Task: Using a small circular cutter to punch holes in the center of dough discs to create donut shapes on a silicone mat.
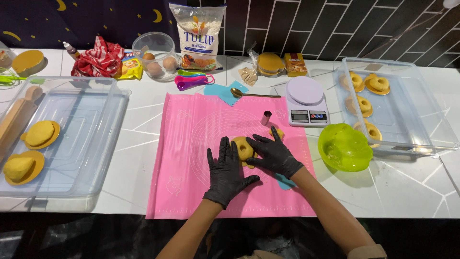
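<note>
Both my hands wear black gloves and rest on a pink silicone mat (191, 139). A yellow ring of dough (244, 149) lies on the mat between them. My left hand (226, 172) lies flat, fingers spread, touching the ring's left side. My right hand (274, 154) presses on its right side with fingers on the dough. A small yellow dough scrap (279, 133) peeks out by my right fingertips. A small metal round cutter (266, 117) stands just beyond.
Right: a clear tub (431, 125) with several dough rings on yellow discs, a green bowl (344, 147), a digital scale (306, 101). Left: a clear tub (91, 144) with two dough balls and a rolling pin (18, 115). Behind: flour bag (198, 36), eggs in a bowl (155, 60), spoon, measuring spoons.
</note>
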